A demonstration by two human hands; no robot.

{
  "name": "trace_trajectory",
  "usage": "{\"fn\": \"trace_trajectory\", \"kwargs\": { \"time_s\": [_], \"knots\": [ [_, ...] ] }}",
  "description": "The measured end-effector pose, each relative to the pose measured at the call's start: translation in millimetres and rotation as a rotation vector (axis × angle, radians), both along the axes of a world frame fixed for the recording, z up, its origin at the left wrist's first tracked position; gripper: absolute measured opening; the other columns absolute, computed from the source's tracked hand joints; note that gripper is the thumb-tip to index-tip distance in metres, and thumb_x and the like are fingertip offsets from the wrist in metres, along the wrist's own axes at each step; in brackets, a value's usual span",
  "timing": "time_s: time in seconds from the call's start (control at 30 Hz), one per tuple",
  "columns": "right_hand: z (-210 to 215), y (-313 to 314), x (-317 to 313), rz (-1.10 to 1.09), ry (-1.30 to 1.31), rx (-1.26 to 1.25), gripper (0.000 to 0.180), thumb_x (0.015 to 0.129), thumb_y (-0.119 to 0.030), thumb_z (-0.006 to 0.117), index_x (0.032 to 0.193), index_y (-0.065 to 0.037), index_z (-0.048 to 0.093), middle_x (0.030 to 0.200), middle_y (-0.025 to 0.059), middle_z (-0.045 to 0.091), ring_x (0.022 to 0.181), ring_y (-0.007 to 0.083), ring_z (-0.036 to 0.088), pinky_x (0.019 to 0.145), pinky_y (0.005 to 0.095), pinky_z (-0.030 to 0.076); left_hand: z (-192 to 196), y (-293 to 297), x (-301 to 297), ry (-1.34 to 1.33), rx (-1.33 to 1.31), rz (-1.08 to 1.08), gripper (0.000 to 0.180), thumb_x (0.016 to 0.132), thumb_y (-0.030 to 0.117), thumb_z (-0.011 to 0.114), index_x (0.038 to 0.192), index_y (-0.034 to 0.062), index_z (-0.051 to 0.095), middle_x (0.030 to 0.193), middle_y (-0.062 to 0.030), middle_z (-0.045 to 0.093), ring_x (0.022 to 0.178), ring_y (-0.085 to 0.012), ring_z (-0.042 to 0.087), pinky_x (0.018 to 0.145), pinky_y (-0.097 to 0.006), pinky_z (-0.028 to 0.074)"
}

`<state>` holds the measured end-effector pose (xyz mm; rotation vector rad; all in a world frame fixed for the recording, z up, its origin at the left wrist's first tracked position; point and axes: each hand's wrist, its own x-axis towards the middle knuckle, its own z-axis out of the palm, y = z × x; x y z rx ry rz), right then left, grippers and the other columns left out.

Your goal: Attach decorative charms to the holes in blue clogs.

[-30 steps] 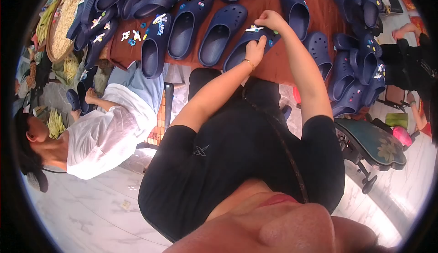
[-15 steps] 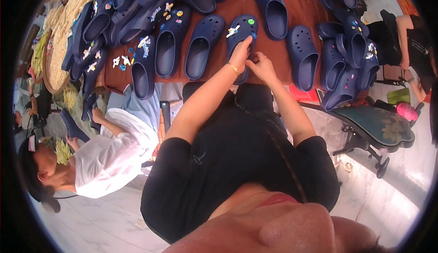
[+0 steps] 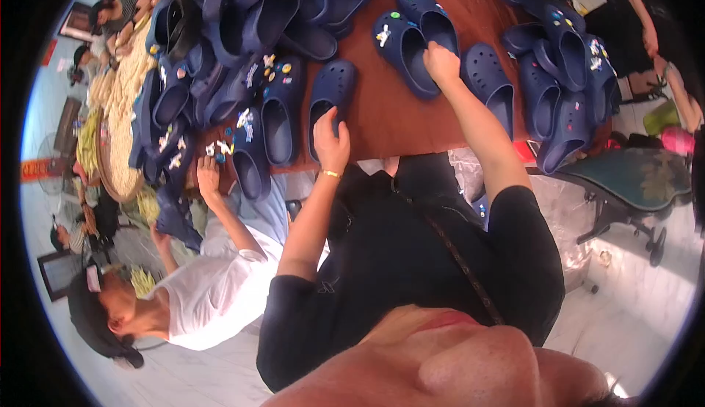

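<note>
A navy clog (image 3: 402,51) with a white figure charm and a round green charm lies tilted toward the far right clog. My right hand (image 3: 443,66) is closed on its side rim, the fingertips hidden by the hand. My left hand (image 3: 331,141), with a gold bracelet at the wrist, is held over the heel of a plain navy clog (image 3: 338,77). Its fingers are stretched out and grip nothing; whether they touch the clog I cannot tell. Just beyond the charmed clog lies another navy clog (image 3: 433,16) with white charms. A plain clog (image 3: 486,77) sits right of my right hand.
Decorated clogs (image 3: 279,106) and piled ones fill the left of the brown-covered table (image 3: 374,124); more clogs (image 3: 569,55) lie right. At left, a co-worker in white (image 3: 213,282) reaches to small loose charms (image 3: 219,148) and holds a clog. A chair (image 3: 624,179) stands right.
The charmed clog has moved away from the table's near edge, far and right, with my right hand on it. My left hand has left it and moved left. The co-worker's hand has come to the loose charms.
</note>
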<state>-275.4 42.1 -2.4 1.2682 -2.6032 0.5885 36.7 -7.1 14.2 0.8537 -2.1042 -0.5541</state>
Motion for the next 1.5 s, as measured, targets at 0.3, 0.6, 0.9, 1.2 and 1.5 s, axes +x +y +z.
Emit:
{"fn": "trace_trajectory", "kwargs": {
  "time_s": [0.3, 0.6, 0.9, 1.2, 1.5],
  "knots": [
    [33.0, -50.5, -54.6, -0.251, -0.231, -0.387, 0.027, 0.082, -0.027, 0.056, 0.099, -0.007, 0.057, 0.098, 0.0178, 0.059, 0.090, 0.0363, 0.058, 0.076, 0.0470, 0.047, -39.1, -6.8, 2.0, -0.361, -0.031, 0.022, 0.042, 0.079, 0.018, 0.056, 0.112, -0.0064, 0.047, 0.108, -0.0230, 0.053, 0.102, -0.0373, 0.048, 0.088, -0.043, 0.038],
    [83.0, 111.6, -143.2, -0.752, 0.403, -0.351, 0.032, 0.065, -0.018, 0.062, 0.095, -0.008, 0.057, 0.111, 0.0176, 0.050, 0.099, 0.0367, 0.049, 0.075, 0.0499, 0.044, -37.1, -7.1, 1.5, -0.406, -0.044, 0.019, 0.041, 0.076, 0.011, 0.056, 0.111, -0.0089, 0.046, 0.103, -0.0244, 0.053, 0.097, -0.0387, 0.049, 0.084, -0.044, 0.038],
    [85.3, 213.4, -196.8, -0.926, -0.071, 0.100, 0.068, 0.063, -0.050, 0.067, 0.121, -0.020, 0.050, 0.130, 0.0158, 0.038, 0.119, 0.0350, 0.036, 0.096, 0.0469, 0.033, -39.8, -3.5, 5.4, -0.416, -0.081, 0.051, 0.044, 0.075, 0.014, 0.058, 0.112, -0.0078, 0.045, 0.104, -0.0237, 0.053, 0.099, -0.0376, 0.049, 0.085, -0.044, 0.039],
    [75.1, 168.9, -118.2, -0.226, -0.492, -0.574, 0.034, 0.060, -0.034, 0.075, 0.075, -0.005, 0.066, 0.082, 0.0124, 0.064, 0.087, 0.0258, 0.060, 0.082, 0.0340, 0.044, -33.0, -2.1, -1.8, -0.410, -0.014, 0.053, 0.045, 0.075, 0.015, 0.059, 0.112, -0.0077, 0.045, 0.104, -0.0246, 0.052, 0.098, -0.0390, 0.048, 0.085, -0.044, 0.039],
    [2.0, 100.3, 73.4, 0.103, -0.395, -0.314, 0.025, 0.056, -0.030, 0.074, 0.068, -0.011, 0.065, 0.118, 0.0176, 0.048, 0.109, 0.0357, 0.042, 0.092, 0.0425, 0.036, -34.8, -2.3, 3.2, -0.369, -0.022, 0.050, 0.045, 0.074, 0.015, 0.059, 0.112, -0.0074, 0.045, 0.106, -0.0246, 0.052, 0.099, -0.0389, 0.048, 0.086, -0.044, 0.039]
  ]
}}
